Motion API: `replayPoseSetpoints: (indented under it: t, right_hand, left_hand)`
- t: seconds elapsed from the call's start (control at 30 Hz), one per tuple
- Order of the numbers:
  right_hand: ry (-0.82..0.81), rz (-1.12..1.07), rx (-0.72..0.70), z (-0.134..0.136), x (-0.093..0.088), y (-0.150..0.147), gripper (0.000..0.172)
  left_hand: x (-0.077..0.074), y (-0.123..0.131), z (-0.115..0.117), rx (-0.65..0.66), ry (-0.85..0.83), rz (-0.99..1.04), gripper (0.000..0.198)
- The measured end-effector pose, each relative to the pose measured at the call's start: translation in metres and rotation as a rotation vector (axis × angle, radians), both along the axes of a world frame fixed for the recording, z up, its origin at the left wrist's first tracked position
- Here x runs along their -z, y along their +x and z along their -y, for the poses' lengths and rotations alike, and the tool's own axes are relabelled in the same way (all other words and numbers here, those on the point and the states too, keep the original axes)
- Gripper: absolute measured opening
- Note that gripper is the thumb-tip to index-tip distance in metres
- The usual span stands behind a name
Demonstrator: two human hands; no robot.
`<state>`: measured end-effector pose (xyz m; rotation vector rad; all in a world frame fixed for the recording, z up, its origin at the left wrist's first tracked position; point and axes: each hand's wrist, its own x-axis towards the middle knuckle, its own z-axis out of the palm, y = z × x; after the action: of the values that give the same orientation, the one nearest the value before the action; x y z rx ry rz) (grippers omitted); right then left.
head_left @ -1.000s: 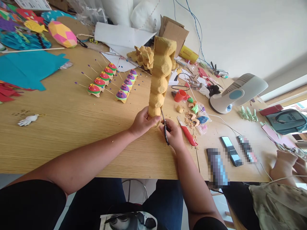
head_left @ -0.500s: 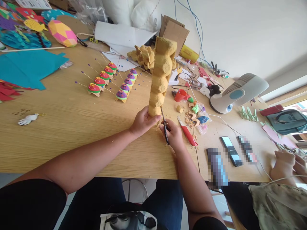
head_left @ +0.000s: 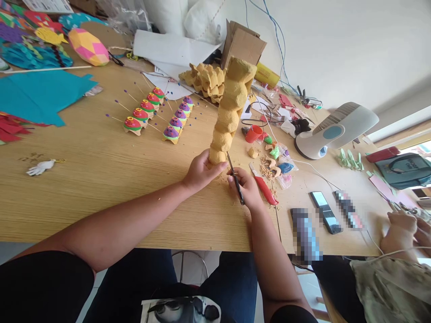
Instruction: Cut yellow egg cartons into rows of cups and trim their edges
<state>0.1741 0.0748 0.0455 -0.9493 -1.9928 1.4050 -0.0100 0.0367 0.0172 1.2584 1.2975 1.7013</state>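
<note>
A yellow egg-carton strip (head_left: 229, 107) stands nearly upright above the wooden table, leaning a little to the right at its top. My left hand (head_left: 204, 172) is closed round its lower end, thumb across the front. Dark-handled scissors (head_left: 236, 181) are held in my right hand (head_left: 247, 190), their blades pointing up at the strip's lower right edge. Whether the blades touch the carton is too small to tell. Just right of my right hand lies a red-handled knife (head_left: 266, 189), near wood-coloured shavings.
Painted caterpillars, one red and green (head_left: 143, 111), one purple (head_left: 178, 120), stand behind my left arm. More yellow carton (head_left: 205, 80) lies further back. A white fan (head_left: 333, 132), phones (head_left: 325, 212) and another person's hands (head_left: 400, 231) are at the right.
The top of the carton strip has tilted to the right. My right hand and the scissor handles have shifted slightly right, while my left hand keeps its place.
</note>
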Motion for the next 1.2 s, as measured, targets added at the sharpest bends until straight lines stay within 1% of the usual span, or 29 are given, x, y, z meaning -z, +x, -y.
replayPoseSetpoints:
  t: [0.17,0.33,0.4,0.53,0.77,0.9,1.0,1.2]
  right_hand:
    - [0.017,0.016,0.02,-0.002,0.003,-0.001,0.041]
    - [0.024,0.046,0.006,-0.003,0.005,-0.001,0.043]
    - [-0.008,0.032,-0.007,-0.002,0.006,-0.001,0.045]
    - [-0.124,-0.06,-0.022,-0.001,0.006,-0.003,0.052]
    - [-0.216,-0.108,-0.06,0.0,0.005,-0.001,0.049]
    - [-0.245,-0.141,-0.081,0.0,0.007,0.003,0.048]
    - [-0.259,-0.133,-0.101,0.0,0.009,0.007,0.051]
    - [-0.259,-0.195,-0.149,-0.005,0.018,0.01,0.054]
  left_hand:
    - [0.001,0.0,0.0,-0.016,0.018,-0.018,0.031]
    - [-0.001,0.001,0.001,0.025,0.003,0.0,0.033]
    - [-0.001,0.002,0.001,0.04,-0.007,0.015,0.033]
    - [0.002,0.002,0.001,0.066,-0.009,0.049,0.032]
    - [0.004,0.004,0.001,0.098,-0.036,0.095,0.032]
    - [0.001,0.004,0.002,0.1,-0.049,0.091,0.032]
    - [0.0,0.003,0.002,0.119,-0.059,0.074,0.031]
    - [0.005,0.0,-0.002,0.115,-0.104,0.03,0.032]
